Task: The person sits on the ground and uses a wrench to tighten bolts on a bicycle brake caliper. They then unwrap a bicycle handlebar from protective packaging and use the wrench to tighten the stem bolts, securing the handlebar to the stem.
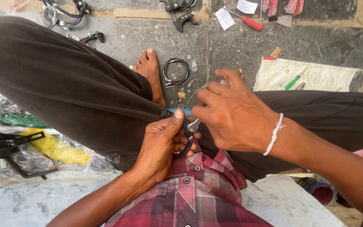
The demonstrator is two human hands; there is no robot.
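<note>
My left hand (161,146) grips a small black bicycle brake lever (187,141) with a silver metal clamp, held over my lap between my dark trouser legs. My right hand (230,114) is just to its right, fingers pinched at the clamp end of the lever, where a thin blue piece (180,111) shows; what the fingertips pinch is too small to tell. A white thread band circles my right wrist. My bare foot (150,71) rests on the stone floor ahead.
A coiled black cable (175,71) lies beside the foot. Black brake parts (180,12), a red-handled screwdriver (251,22) and paper slips lie farther off. A white cloth (316,75) with a green-handled tool (292,82) is at right. Plastic bags (51,147) and a black metal frame (1,145) at left.
</note>
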